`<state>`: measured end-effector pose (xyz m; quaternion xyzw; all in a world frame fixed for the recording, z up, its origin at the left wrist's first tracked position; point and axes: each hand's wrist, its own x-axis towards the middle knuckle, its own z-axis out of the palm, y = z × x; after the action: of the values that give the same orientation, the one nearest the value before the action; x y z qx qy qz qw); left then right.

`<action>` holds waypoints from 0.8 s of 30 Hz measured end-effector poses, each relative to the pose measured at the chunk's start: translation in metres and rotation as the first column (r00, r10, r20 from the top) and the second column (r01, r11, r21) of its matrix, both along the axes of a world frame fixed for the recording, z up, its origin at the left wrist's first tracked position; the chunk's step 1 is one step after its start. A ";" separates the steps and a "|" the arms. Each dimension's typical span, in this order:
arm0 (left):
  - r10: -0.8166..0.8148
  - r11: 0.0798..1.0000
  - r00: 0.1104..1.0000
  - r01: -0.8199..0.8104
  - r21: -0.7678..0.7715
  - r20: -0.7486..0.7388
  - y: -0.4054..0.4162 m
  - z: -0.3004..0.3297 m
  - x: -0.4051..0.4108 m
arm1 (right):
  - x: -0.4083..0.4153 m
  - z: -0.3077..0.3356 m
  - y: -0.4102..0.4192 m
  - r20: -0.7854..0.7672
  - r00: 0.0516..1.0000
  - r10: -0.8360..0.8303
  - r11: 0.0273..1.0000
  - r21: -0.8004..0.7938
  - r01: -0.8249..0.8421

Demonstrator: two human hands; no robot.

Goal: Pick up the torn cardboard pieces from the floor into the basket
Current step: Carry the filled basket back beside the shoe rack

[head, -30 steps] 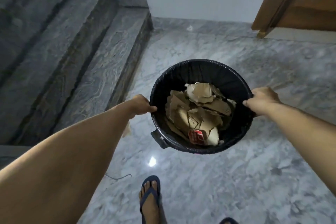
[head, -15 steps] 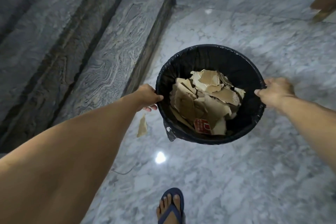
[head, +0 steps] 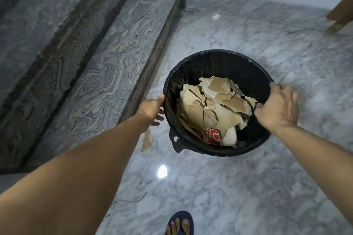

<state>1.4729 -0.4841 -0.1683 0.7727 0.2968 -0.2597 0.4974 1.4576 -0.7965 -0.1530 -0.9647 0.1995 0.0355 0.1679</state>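
A round black basket point(head: 225, 63) with a dark liner holds several torn brown cardboard pieces point(head: 208, 108), one with a red printed label. My left hand point(head: 150, 108) pinches the basket's left rim, thumb on top and fingers underneath. My right hand point(head: 277, 107) is blurred and grips the right rim, with its thumb hooked inside. One more torn cardboard strip point(head: 147, 139) lies on the marble floor just left of the basket, partly hidden under my left wrist.
Grey marble steps point(head: 107, 53) rise along the left, close to the basket. A wooden door corner point(head: 341, 15) shows at the far right. My sandalled foot point(head: 179, 223) is at the bottom edge. A thin dark strand point(head: 131, 199) lies on the floor.
The basket has come lower and nearer the steps, both hands still at its rim. The right hand has shifted over the rim and blurs. The floor strip under my left wrist has come into view.
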 end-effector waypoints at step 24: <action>-0.029 0.698 0.999 0.044 0.715 -0.032 0.050 -0.283 -0.056 | -0.007 -0.064 0.062 0.059 0.748 0.661 0.747 -0.142 -0.649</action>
<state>1.4168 -0.4344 -0.4511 0.9085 0.3635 -0.1410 0.1504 1.4511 -0.7349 -0.2171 -0.9817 -0.1593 0.0299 0.1003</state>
